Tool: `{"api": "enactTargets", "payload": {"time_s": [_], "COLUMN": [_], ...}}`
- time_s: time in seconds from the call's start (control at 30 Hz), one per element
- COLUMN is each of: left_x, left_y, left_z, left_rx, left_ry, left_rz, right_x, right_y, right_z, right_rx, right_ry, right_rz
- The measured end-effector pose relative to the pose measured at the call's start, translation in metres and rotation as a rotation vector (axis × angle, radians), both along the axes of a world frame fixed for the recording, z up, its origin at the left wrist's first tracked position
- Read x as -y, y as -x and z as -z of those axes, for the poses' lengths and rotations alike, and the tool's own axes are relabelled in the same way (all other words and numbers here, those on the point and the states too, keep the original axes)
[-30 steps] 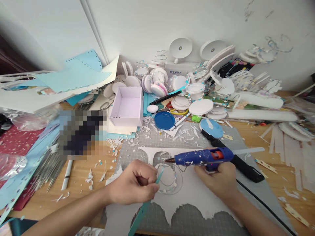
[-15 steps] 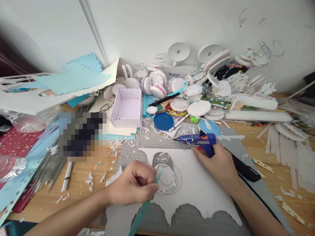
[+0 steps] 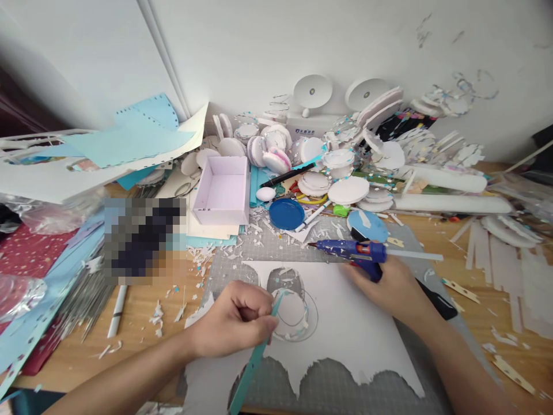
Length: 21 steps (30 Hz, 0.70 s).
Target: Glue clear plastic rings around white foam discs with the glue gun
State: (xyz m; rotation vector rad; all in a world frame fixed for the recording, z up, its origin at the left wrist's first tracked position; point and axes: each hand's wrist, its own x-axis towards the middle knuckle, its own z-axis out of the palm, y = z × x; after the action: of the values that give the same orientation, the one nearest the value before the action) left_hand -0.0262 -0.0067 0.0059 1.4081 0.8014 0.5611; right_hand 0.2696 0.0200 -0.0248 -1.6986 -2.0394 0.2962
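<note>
My left hand (image 3: 239, 320) is closed, pinching a narrow teal paper strip (image 3: 250, 372) whose lower end hangs toward the near edge. Just right of those fingers, a round wire ring dotted with small white bits (image 3: 298, 331) lies on a white foam sheet (image 3: 345, 323) with cut-out scalloped edges. My right hand (image 3: 389, 291) grips a blue hot glue gun (image 3: 352, 251) by its handle. The gun's nozzle points left above the sheet's far edge, and a white glue stick (image 3: 417, 255) sticks out of its back.
A grey cutting mat (image 3: 268, 245) lies under the sheet, with paper scraps on it. Behind stand a lilac box (image 3: 222, 216), a blue lid (image 3: 287, 214) and heaped white foam discs (image 3: 349, 190). Thin wires (image 3: 84, 300) lie at left, and pale strips (image 3: 479, 248) at right.
My right hand has shifted slightly right and down with the glue gun, which has turned a little. My left hand and the teal strip have barely moved.
</note>
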Motion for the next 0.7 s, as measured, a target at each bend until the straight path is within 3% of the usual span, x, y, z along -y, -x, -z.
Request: {"api": "enactTargets", "payload": {"time_s": [0.3,0.43,0.57,0.7], "left_x": [-0.005,-0.003,0.007,0.021], "left_y": [0.001,-0.002,-0.011,-0.027], "left_z": [-0.003,-0.008,-0.024,-0.045], "left_rx": [-0.028,0.003,0.016,-0.022], "left_ry": [0.002,-0.030,0.012,0.085], "left_rz": [-0.142,-0.259,-0.369,-0.372], "right_x": [0.021,0.051,0.074,0.077], "right_y": [-0.028,-0.042,-0.015,0.039], "right_z": [0.000,-0.026,-0.068,-0.085], "right_rx": [0.226,0.362,0.119,-0.002], "right_ry": [0.026,-0.105,-0.288,-0.422], "right_rz": [-0.024,-0.001,-0.074,-0.421]}}
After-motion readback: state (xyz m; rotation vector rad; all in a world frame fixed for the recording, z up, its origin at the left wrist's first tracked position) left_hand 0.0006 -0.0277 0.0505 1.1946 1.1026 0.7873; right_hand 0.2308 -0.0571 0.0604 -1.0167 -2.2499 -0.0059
